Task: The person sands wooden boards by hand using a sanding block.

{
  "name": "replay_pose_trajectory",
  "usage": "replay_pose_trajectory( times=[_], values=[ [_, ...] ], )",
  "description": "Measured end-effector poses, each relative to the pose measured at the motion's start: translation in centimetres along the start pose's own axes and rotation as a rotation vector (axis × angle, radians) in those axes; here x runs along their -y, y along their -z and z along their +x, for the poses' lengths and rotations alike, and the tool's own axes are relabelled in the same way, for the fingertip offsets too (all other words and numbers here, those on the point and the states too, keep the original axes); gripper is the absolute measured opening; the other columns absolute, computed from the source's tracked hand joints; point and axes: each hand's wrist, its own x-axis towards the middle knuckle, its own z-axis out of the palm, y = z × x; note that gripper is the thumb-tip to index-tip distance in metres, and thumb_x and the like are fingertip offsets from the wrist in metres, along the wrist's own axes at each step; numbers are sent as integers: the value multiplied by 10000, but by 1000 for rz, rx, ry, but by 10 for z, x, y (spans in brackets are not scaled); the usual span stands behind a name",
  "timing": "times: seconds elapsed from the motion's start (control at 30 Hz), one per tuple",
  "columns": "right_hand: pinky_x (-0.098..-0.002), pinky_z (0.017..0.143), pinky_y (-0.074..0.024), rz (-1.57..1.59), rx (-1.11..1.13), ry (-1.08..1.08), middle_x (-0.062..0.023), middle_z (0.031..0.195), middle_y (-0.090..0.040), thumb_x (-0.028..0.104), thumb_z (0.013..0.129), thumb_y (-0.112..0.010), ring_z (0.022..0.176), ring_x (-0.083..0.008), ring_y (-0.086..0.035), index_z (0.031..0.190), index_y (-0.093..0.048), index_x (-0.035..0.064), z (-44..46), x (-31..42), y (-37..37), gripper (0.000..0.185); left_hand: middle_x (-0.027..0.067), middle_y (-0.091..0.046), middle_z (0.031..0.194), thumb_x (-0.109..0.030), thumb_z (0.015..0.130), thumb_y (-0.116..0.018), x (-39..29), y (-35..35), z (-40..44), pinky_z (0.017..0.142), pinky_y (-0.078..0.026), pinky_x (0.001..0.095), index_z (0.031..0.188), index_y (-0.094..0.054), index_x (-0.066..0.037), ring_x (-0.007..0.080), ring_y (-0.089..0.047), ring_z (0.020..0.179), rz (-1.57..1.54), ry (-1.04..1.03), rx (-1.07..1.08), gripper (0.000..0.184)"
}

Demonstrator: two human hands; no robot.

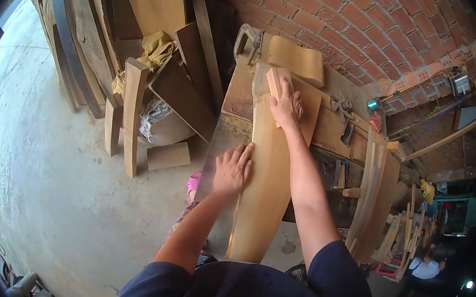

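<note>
- One long board [266,192] lies across the bench [230,114], under both hands.
- One wooden block [278,79] sits on its far part; the right hand [288,108] grips it, index finger stretched along it.
- The left hand [233,169] presses the board's left edge, fingers extended, grasping nothing.
- One clamp [248,40] at the far end.
- One short offcut [168,156] on the floor.
- One brick wall [351,15] behind.

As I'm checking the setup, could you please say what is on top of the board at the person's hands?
On the board lies a wooden block under the right hand; the left hand touches the board's left edge. The surface beneath the block is covered.
</note>
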Motion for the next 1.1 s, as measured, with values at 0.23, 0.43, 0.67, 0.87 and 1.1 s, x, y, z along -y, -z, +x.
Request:
replay_pose_trajectory(
  times=[0.23,0.43,0.67,0.87,1.1],
  values=[
    [-498,790,-507,-18,-37,-13,-227,1096,-499,379,868,-645,990,-407,-562,1524,-275,308,-126,-11,4,756,63,-502,1390,-325,987,-438,-2,1,6,1028,-326,429,1472,-413,-182,260,-445,1251,32,13,-2,506],
    [-492,724,-441,-41,-44,-60,-192,988,-491,395,867,-658,884,-381,-528,1507,-350,272,-391,-27,24,720,66,-537,1341,-301,967,-468,-3,-2,-6,1002,-361,442,1451,-436,-179,262,-471,1234,46,-25,-54,500],
    [-495,708,-437,-43,13,-40,-222,1007,-481,382,872,-651,877,-384,-525,1518,-314,259,-381,-32,21,739,88,-537,1344,-299,970,-454,-5,2,-4,1017,-354,443,1453,-441,-157,277,-480,1220,19,-5,-43,503],
    [-498,788,-488,-46,-62,-40,-245,1069,-490,408,891,-628,985,-400,-546,1526,-267,254,-136,-44,9,746,85,-511,1381,-325,980,-455,-4,5,7,1020,-337,431,1469,-421,-168,280,-465,1241,31,9,6,516],
    [-516,860,-506,38,6,-86,-270,1194,-471,387,899,-632,1059,-437,-565,1526,-207,316,40,-25,3,761,75,-520,1357,-320,966,-482,6,-5,9,930,-389,479,1472,-423,-210,295,-518,1129,86,-27,-36,521]
  ],
)
